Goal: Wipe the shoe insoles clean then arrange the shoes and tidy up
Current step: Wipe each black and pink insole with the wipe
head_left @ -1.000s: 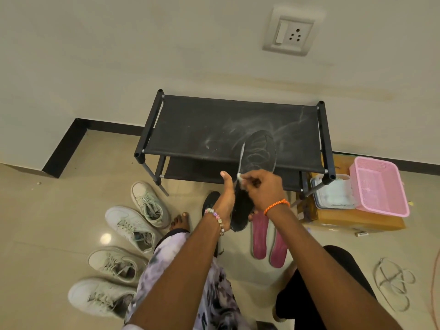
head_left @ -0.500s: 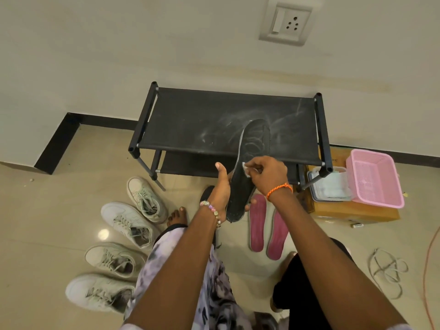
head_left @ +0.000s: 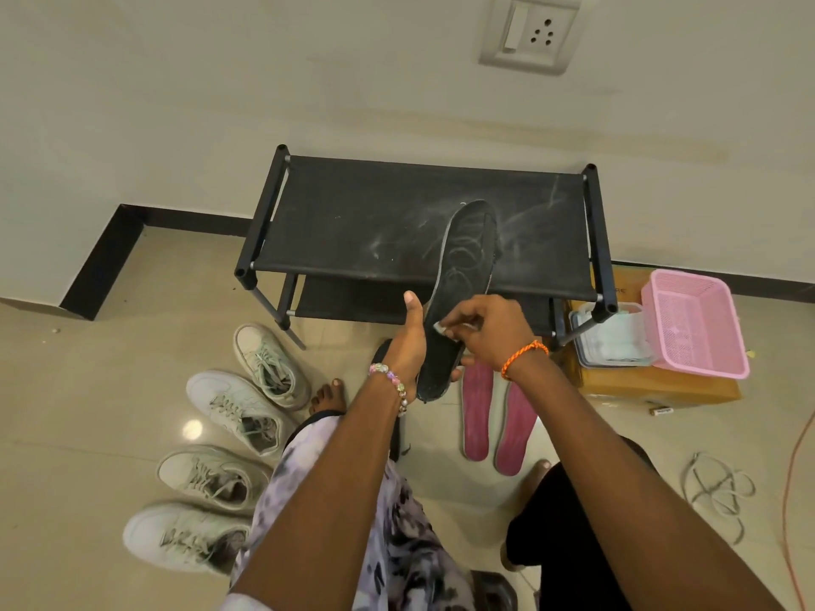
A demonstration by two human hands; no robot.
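- Long black foam insole [head_left: 458, 293], held up off the floor in mid frame, toe tilted toward 1 o'clock over the black fabric-topped shoe rack [head_left: 375, 222].
- Gripped at the heel half by the left hand [head_left: 408, 346]: thumb up along the 9 o'clock edge, fingertips peeking out at the far edge.
- Small pale wipe [head_left: 439, 328], pinched in the curled fingers of the right hand [head_left: 489, 332] and pressed onto the insole's middle.
- Step in hand, by the look of it: wiping this insole, pale smears remaining on its toe half.
- Next move probably calling for strokes up toward the toe, with the heel grip kept firm against flexing.
- Two pink insoles [head_left: 494, 416] flat on the floor at 5 o'clock of the hands, side by side.
- Four pale lace-up sneakers [head_left: 229, 434] in a loose row at 8 o'clock, none yet on the rack.
- Pink plastic mesh basket [head_left: 697, 319] at 3 o'clock, atop a brown cardboard box [head_left: 652, 385].
- Hard to make out: most of the wipe, hidden under the fingers; a dark shape behind the left wrist, possibly a second black insole; contents of the clear tub [head_left: 617, 337] beside the basket.
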